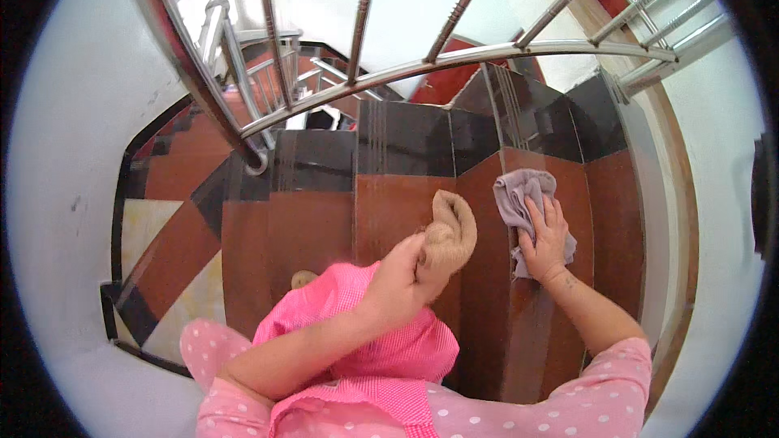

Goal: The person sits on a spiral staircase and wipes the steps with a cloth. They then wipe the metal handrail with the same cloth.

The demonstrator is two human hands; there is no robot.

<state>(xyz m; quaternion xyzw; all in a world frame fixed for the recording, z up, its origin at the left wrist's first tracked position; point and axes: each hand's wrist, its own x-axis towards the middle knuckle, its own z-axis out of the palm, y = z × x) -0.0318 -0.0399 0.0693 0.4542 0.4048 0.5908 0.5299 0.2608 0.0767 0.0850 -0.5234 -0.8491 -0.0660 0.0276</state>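
Observation:
Bunched in my left hand [398,277] is a tan fabric thing [453,234], folded over at its top; whether it is a cloth or a piece of footwear I cannot tell. My right hand [546,240] presses a greyish-purple cloth [524,190] onto the edge of a red-brown tiled stair step [487,225], with the fingers spread over the cloth. The cloth is crumpled, and part of it shows beneath my palm. Below my left forearm lies pink checked fabric over my lap, and a small tan rounded thing [302,278] peeks out beside it.
A metal stair railing [450,59] with upright bars curves across the top. Black tiles [405,140] border the red-brown steps. White walls [67,152] stand on both sides. At the left, lower steps turn downward with black, red-brown and cream tiles [149,225].

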